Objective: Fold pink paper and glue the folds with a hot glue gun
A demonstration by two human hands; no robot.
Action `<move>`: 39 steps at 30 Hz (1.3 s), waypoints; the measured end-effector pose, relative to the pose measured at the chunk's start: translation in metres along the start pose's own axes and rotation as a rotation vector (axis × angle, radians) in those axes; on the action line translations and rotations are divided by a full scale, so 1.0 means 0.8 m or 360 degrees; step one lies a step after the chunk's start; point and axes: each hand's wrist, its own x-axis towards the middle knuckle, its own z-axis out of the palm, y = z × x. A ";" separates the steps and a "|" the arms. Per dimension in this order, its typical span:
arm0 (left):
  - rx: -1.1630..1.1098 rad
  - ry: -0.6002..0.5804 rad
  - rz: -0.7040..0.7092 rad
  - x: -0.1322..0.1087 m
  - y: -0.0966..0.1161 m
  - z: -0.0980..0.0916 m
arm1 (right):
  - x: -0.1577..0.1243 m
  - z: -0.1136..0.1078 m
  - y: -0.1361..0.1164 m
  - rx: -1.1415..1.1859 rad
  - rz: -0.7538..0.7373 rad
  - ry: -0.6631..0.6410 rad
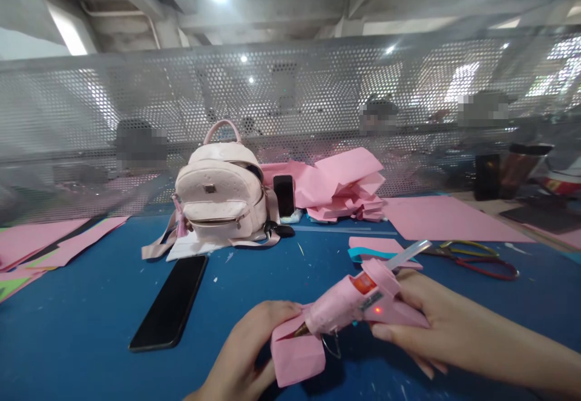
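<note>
My right hand [411,319] is closed around the handle of a pink hot glue gun [340,304]. A clear glue stick [411,254] sticks out of its back end, and a small red light glows on its side. The gun's metal nozzle touches or nearly touches the fold of a small pink folded paper piece [299,355]. From the left, my left hand [254,340] grips this paper; some of its fingers are hidden behind it. Just beyond the gun lies a pink paper strip with a blue band [381,250].
A black phone [170,304] lies on the blue table [91,328]. Behind it stands a pale pink backpack [222,189]. Scissors [481,259] lie at right. Crumpled pink paper [349,183], a second phone [284,195] and flat pink sheets [449,218] line the back, before a perforated metal screen [308,86].
</note>
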 end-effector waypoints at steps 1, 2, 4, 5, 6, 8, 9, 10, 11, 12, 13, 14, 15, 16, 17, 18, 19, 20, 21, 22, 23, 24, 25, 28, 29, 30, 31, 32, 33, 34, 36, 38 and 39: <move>0.0005 0.0007 0.0017 0.000 0.000 0.000 | 0.000 -0.001 -0.001 -0.0009 0.0006 -0.0020; 0.0012 0.0016 0.0031 0.000 0.000 0.000 | -0.001 -0.002 -0.002 -0.0014 0.0013 -0.0038; 0.0028 0.0029 0.0048 0.001 0.001 -0.001 | -0.001 -0.004 -0.004 -0.0004 0.0019 -0.0066; 0.0032 0.0033 0.0048 0.001 0.001 -0.001 | -0.001 -0.005 -0.006 0.0007 0.0016 -0.0078; 0.0033 0.0034 0.0048 0.001 0.001 -0.001 | 0.000 -0.006 -0.008 0.0019 0.0010 -0.0084; 0.0029 0.0030 0.0051 0.002 0.002 -0.001 | 0.000 -0.008 -0.010 0.0052 0.0007 -0.0106; 0.0028 0.0032 0.0058 0.002 0.002 -0.002 | 0.000 -0.009 -0.010 0.0063 0.0010 -0.0115; 0.0028 0.0036 0.0067 0.002 0.002 -0.002 | 0.000 -0.010 -0.010 0.0071 0.0015 -0.0127; 0.0028 0.0037 0.0074 0.001 0.002 -0.002 | 0.000 -0.010 -0.009 0.0072 0.0022 -0.0137; 0.0030 0.0043 0.0084 0.001 0.001 -0.002 | 0.000 -0.011 -0.008 0.0064 0.0032 -0.0142; 0.0037 0.0046 0.0095 0.000 0.001 -0.001 | -0.001 -0.012 -0.006 0.0054 0.0039 -0.0150; 0.0049 0.0049 0.0106 -0.001 0.000 -0.001 | -0.001 -0.013 -0.005 0.0046 0.0046 -0.0159; 0.0067 0.0051 0.0116 -0.002 -0.002 -0.001 | -0.002 -0.014 -0.003 0.0039 0.0055 -0.0163; 0.0086 0.0053 0.0122 -0.003 -0.003 -0.001 | -0.002 -0.015 -0.001 0.0033 0.0060 -0.0164; 0.0105 0.0056 0.0127 -0.005 -0.005 -0.001 | -0.003 -0.016 0.001 0.0032 0.0066 -0.0162; 0.0122 0.0061 0.0133 -0.005 -0.006 -0.001 | -0.003 -0.017 0.003 0.0036 0.0073 -0.0162; 0.0134 0.0064 0.0134 -0.006 -0.008 -0.001 | -0.003 -0.017 0.004 0.0045 0.0080 -0.0165; 0.0144 0.0069 0.0136 -0.007 -0.009 -0.001 | -0.002 -0.018 0.006 0.0053 0.0089 -0.0166; 0.0154 0.0071 0.0139 -0.007 -0.010 -0.001 | -0.002 -0.018 0.006 0.0063 0.0096 -0.0174; 0.0166 0.0076 0.0147 -0.007 -0.010 -0.001 | -0.001 -0.018 0.007 0.0071 0.0099 -0.0185; 0.0178 0.0083 0.0155 -0.007 -0.010 -0.001 | -0.001 -0.018 0.007 0.0075 0.0106 -0.0187; 0.0187 0.0087 0.0163 -0.006 -0.010 -0.001 | -0.001 -0.018 0.006 0.0076 0.0107 -0.0186; 0.0191 0.0090 0.0169 -0.006 -0.009 -0.001 | -0.002 -0.018 0.005 0.0078 0.0108 -0.0182; 0.0181 0.0107 0.0180 -0.005 -0.005 -0.002 | -0.005 -0.018 -0.002 0.0097 0.0121 -0.0158; 0.0176 0.0113 0.0178 -0.005 -0.005 -0.002 | -0.006 -0.019 -0.005 0.0103 0.0130 -0.0152; 0.0171 0.0116 0.0177 -0.005 -0.004 -0.002 | -0.007 -0.019 -0.007 0.0106 0.0136 -0.0150; 0.0168 0.0116 0.0173 -0.005 -0.004 -0.003 | -0.008 -0.020 -0.009 0.0106 0.0142 -0.0149; 0.0165 0.0113 0.0169 -0.005 -0.003 -0.003 | -0.008 -0.021 -0.010 0.0103 0.0144 -0.0153; 0.0162 0.0111 0.0168 -0.005 -0.004 -0.003 | -0.009 -0.022 -0.010 0.0096 0.0141 -0.0162; 0.0159 0.0112 0.0169 -0.006 -0.004 -0.003 | -0.009 -0.023 -0.010 0.0085 0.0133 -0.0169; 0.0154 0.0120 0.0171 -0.006 -0.004 -0.003 | -0.009 -0.025 -0.009 0.0048 0.0116 -0.0174; 0.0152 0.0126 0.0178 -0.006 -0.005 -0.003 | -0.008 -0.026 -0.009 0.0019 0.0094 -0.0169; 0.0152 0.0129 0.0178 -0.006 -0.006 -0.003 | -0.008 -0.027 -0.009 0.0017 0.0086 -0.0165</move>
